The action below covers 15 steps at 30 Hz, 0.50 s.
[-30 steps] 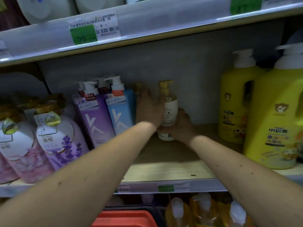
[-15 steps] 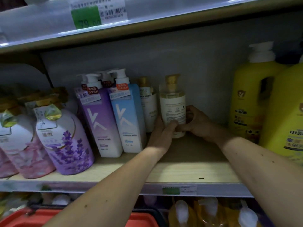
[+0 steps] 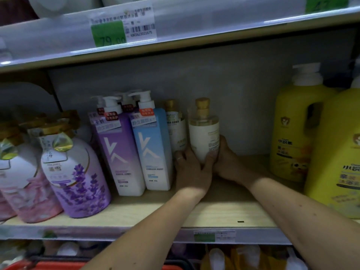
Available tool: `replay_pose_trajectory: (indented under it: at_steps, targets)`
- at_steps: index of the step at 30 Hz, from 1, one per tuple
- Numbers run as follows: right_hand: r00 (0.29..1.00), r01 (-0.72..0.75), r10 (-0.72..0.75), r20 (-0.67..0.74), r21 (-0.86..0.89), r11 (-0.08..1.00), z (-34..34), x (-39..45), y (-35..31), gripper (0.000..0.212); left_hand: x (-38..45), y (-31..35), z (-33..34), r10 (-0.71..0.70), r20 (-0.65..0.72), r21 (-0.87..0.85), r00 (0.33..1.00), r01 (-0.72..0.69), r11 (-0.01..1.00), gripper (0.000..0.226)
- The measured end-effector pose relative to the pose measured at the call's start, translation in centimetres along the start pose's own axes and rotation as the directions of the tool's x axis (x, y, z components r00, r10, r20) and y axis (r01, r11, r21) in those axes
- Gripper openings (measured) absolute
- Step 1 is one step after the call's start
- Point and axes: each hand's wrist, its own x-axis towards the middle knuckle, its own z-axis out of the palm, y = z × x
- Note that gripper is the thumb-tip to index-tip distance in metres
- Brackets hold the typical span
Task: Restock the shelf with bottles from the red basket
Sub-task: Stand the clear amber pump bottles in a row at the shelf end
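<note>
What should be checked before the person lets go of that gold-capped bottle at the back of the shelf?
1. Gold-capped bottle upright: ok.
2. Its base flat on the shelf board: cannot tell, the hands hide it.
3. Left hand and right hand both gripping it low down: ok.
4. Lined up beside its matching bottle: ok.
5. Free space towards the yellow bottle: ok.
6. More stock in the red basket: cannot tell, only its rim shows.
</note>
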Motion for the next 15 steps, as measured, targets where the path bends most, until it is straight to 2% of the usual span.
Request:
replay_pose_trajectory:
  at_steps: [4, 6, 8, 11, 13, 15]
  targets:
    - [0.999, -0.025, 0.027, 0.045, -0.038, 0.999, -0.7, 0.8, -0.2, 0.112, 0.0, 0.2, -0.2, -0.047, 0.159, -0.198, 0.986, 0.078, 0.977, 0.07]
    - [0.994, -0.051, 0.046, 0.1, 0.045, 0.998, -1.3, 0.8, -0.1, 0.104, 0.1, 0.1, -0.5, -0.063, 0.174, -0.227, 0.983, 0.102, 0.969, 0.072]
    - [0.992, -0.045, 0.04, 0.119, 0.043, 0.998, -1.9, 0.7, 0.0, 0.098, 0.1, 0.0, -0.8, -0.063, 0.144, -0.198, 0.988, 0.091, 0.976, 0.079]
    - [0.993, -0.035, 0.034, 0.117, 0.0, 0.999, -2.3, 0.6, -0.4, 0.11, 0.4, -0.2, -0.7, -0.053, 0.115, -0.04, 0.992, 0.058, 0.998, 0.086]
    - [0.993, -0.019, 0.024, 0.116, -0.039, 0.999, -2.5, 0.5, -0.7, 0.112, 0.4, -0.2, -0.6, -0.067, 0.117, 0.004, 0.991, 0.067, 0.998, 0.084]
    - [0.995, 0.014, 0.002, 0.098, -0.159, 0.987, -2.2, 0.5, -1.1, 0.108, 0.2, -0.1, -0.4, -0.072, 0.106, 0.015, 0.992, 0.071, 0.997, 0.077]
